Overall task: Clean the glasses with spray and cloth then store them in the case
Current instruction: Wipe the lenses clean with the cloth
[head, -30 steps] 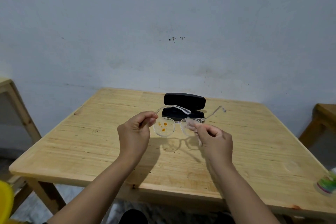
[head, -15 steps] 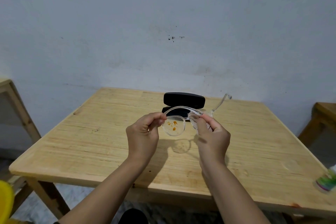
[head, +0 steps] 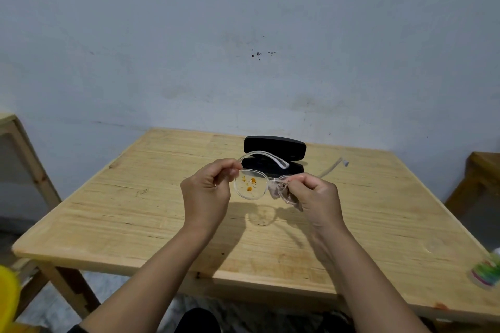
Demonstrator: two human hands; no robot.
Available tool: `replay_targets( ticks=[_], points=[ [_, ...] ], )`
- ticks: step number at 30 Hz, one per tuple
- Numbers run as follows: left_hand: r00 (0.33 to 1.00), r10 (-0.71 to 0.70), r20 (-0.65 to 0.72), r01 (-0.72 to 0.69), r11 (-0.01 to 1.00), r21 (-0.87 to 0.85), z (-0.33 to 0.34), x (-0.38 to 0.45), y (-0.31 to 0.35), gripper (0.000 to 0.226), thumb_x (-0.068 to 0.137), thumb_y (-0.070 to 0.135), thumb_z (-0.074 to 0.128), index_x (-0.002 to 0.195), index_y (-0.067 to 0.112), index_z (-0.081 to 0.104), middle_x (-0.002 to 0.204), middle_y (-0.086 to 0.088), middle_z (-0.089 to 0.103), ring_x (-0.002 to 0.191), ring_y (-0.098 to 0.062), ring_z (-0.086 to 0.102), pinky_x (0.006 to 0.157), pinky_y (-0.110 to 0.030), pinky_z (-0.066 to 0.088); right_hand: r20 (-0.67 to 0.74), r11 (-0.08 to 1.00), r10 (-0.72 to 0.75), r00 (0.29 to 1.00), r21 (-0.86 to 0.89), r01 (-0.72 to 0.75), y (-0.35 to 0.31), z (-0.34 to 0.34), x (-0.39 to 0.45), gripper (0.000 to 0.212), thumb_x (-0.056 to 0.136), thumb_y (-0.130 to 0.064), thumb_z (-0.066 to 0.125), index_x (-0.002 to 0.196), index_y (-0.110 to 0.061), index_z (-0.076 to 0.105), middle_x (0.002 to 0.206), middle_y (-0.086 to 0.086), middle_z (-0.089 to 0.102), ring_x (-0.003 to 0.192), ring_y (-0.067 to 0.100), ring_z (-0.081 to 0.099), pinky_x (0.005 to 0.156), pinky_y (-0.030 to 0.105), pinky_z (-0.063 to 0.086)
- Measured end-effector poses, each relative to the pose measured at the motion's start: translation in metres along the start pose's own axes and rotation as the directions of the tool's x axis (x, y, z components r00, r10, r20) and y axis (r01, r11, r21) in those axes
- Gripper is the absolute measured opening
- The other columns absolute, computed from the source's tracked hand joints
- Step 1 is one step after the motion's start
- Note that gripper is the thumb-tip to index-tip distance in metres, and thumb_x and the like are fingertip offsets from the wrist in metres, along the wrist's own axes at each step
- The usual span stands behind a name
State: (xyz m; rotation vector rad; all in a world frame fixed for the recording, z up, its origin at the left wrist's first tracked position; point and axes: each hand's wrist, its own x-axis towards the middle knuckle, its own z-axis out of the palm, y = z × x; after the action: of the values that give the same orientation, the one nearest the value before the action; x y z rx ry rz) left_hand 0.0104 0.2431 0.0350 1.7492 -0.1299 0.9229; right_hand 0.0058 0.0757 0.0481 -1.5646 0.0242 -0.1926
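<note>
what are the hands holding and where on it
Both hold the clear glasses: left hand pinches the frame's left corner at the hinge; right hand presses a small cloth on the right lens.

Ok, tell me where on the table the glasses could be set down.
The table has bare wood on its left half, from the left hand out to the left edge, and along the near edge. More lies right of the right hand. It is crowded by the open case and near the spray bottle.

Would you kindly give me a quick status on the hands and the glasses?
Left hand pinches glasses at hinge. Right hand rubs cloth on one lens. Orange spots on other lens. Case open behind.
</note>
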Motion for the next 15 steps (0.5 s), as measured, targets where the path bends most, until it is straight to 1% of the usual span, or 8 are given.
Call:
replay_targets(
  ticks=[3,5,7,9,10,12,13,15],
  points=[
    [1.000,-0.020,-0.003,0.020,1.000,-0.005,-0.002,0.002,0.002,0.022,0.079,-0.004,0.064,0.082,0.016,0.072,0.076,0.019,0.067,0.072,0.012,0.063,0.069,-0.001,0.044,0.021,0.998,-0.014,1.000,-0.058,0.015,0.004,-0.005,-0.001,0.021,0.074,-0.003,0.057,0.057,-0.012,0.068,0.054,-0.004,0.061,0.052,0.009,0.044,0.051,0.020,0.035],
    [1.000,-0.024,-0.013,0.024,1.000,-0.003,-0.003,0.003,0.001,0.020,0.080,-0.004,0.064,0.082,0.014,0.072,0.076,0.016,0.067,0.072,0.013,0.062,0.069,-0.001,0.044,0.002,0.995,-0.029,1.000,-0.091,0.029,0.007,-0.009,-0.003,0.020,0.073,-0.006,0.058,0.058,-0.015,0.069,0.056,-0.004,0.063,0.054,0.008,0.048,0.052,0.021,0.037],
    [1.000,-0.024,-0.012,0.024,1.000,0.003,-0.003,0.004,0.000,0.021,0.080,-0.005,0.064,0.082,0.014,0.072,0.076,0.016,0.067,0.072,0.013,0.062,0.069,-0.001,0.044,-0.072,0.994,-0.034,0.997,-0.109,0.026,0.012,-0.009,-0.005,0.017,0.073,-0.011,0.058,0.063,-0.018,0.071,0.062,-0.002,0.068,0.060,0.012,0.054,0.056,0.028,0.043],
    [1.000,-0.016,0.003,0.016,1.000,0.007,-0.003,0.002,0.000,0.026,0.080,-0.005,0.064,0.081,0.020,0.071,0.074,0.026,0.067,0.073,0.012,0.063,0.070,-0.001,0.044,-0.203,0.996,-0.029,0.979,-0.083,0.013,0.016,-0.005,-0.009,0.016,0.074,-0.015,0.058,0.069,-0.022,0.072,0.071,-0.001,0.073,0.069,0.019,0.062,0.062,0.036,0.050],
    [1.000,-0.006,0.013,0.006,1.000,0.010,-0.002,0.001,0.000,0.029,0.079,-0.005,0.064,0.081,0.023,0.070,0.069,0.031,0.066,0.073,0.011,0.064,0.070,-0.002,0.045,-0.273,0.999,-0.025,0.962,-0.048,0.013,0.016,-0.002,-0.011,0.017,0.076,-0.015,0.058,0.070,-0.023,0.072,0.073,-0.002,0.074,0.074,0.019,0.066,0.063,0.036,0.053],
    [0.999,0.022,0.028,-0.023,1.000,0.021,0.000,-0.002,0.002,0.033,0.079,-0.006,0.064,0.081,0.027,0.068,0.070,0.038,0.064,0.074,0.010,0.064,0.070,-0.002,0.045,-0.380,0.999,-0.008,0.925,0.045,0.027,0.013,0.005,-0.015,0.020,0.082,-0.012,0.057,0.074,-0.024,0.071,0.076,-0.004,0.074,0.078,0.013,0.069,0.062,0.027,0.053],
    [0.999,0.036,0.029,-0.036,0.999,0.025,0.000,-0.004,0.003,0.034,0.079,-0.006,0.064,0.081,0.027,0.068,0.072,0.039,0.063,0.074,0.009,0.064,0.071,-0.003,0.045,-0.410,0.995,-0.004,0.912,0.091,0.046,0.012,0.009,-0.018,0.019,0.084,-0.012,0.057,0.077,-0.025,0.070,0.080,-0.004,0.074,0.081,0.011,0.069,0.066,0.025,0.054],
    [0.999,0.046,0.023,-0.047,0.999,0.028,0.001,-0.005,0.005,0.034,0.079,-0.006,0.063,0.081,0.027,0.068,0.073,0.039,0.063,0.075,0.009,0.064,0.071,-0.002,0.045,-0.440,0.988,-0.016,0.898,0.130,0.081,0.008,0.013,-0.021,0.011,0.083,-0.018,0.063,0.080,-0.027,0.070,0.086,-0.005,0.073,0.087,0.011,0.069,0.076,0.028,0.055]
  ],
)
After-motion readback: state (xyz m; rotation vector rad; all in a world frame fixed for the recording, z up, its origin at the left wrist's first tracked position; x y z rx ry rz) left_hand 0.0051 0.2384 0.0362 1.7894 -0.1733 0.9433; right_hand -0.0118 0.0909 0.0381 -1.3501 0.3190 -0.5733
